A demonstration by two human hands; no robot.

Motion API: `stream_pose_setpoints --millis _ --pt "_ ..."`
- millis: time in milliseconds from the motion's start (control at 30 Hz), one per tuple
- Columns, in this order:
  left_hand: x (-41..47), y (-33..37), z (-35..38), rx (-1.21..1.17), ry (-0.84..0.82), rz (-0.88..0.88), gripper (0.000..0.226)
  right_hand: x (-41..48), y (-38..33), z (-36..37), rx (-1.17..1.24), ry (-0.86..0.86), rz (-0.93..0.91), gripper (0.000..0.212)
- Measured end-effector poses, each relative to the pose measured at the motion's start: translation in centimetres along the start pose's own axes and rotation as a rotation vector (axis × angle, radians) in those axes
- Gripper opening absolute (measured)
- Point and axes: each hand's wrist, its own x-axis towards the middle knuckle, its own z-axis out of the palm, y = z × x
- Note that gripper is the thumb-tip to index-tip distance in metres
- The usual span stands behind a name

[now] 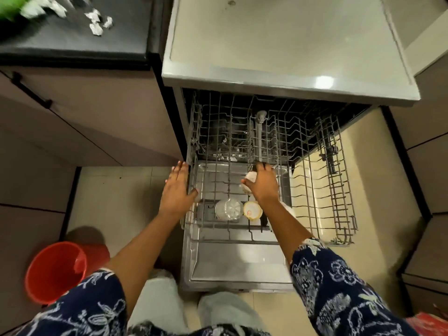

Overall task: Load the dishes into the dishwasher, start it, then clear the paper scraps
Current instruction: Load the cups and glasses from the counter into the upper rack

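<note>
The dishwasher stands open with its wire rack (322,180) pulled out over the lowered door (240,265). My right hand (263,181) reaches into the rack's middle and grips a small white cup (251,177) from above. My left hand (177,187) lies with straight fingers against the rack's left edge. Below the rack, on the door, show a clear round lid-like piece (228,209) and a small cream-coloured round cap (252,210). Crumpled white paper scraps (98,21) lie on the black counter (80,44) at the top left.
A red bucket (57,270) stands on the tiled floor at the lower left. Brown cabinets flank the dishwasher on both sides. The grey dishwasher top (278,52) juts out above the rack. A green thing (9,4) sits blurred in the top-left corner.
</note>
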Motion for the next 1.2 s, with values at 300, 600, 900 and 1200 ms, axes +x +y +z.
stream_pose_setpoints --millis 300,600,900,1200 --pt "5.5 -2.4 -20.2 -0.046 0.469 0.137 0.061 1.4 -19.8 -8.1 0.253 0.323 -0.520 0.025" --pt "18.2 -10.3 -34.3 0.400 0.441 0.262 0.060 13.1 -42.1 -6.6 0.117 0.160 -0.458 0.044" --pt "20.9 -9.5 -37.2 0.562 0.573 0.447 0.027 14.2 -42.3 -4.7 -0.116 0.394 -0.443 0.054" --pt "33.5 -4.0 -43.4 0.298 0.471 0.196 0.081 19.8 -43.2 -7.6 0.007 0.473 -0.477 0.050"
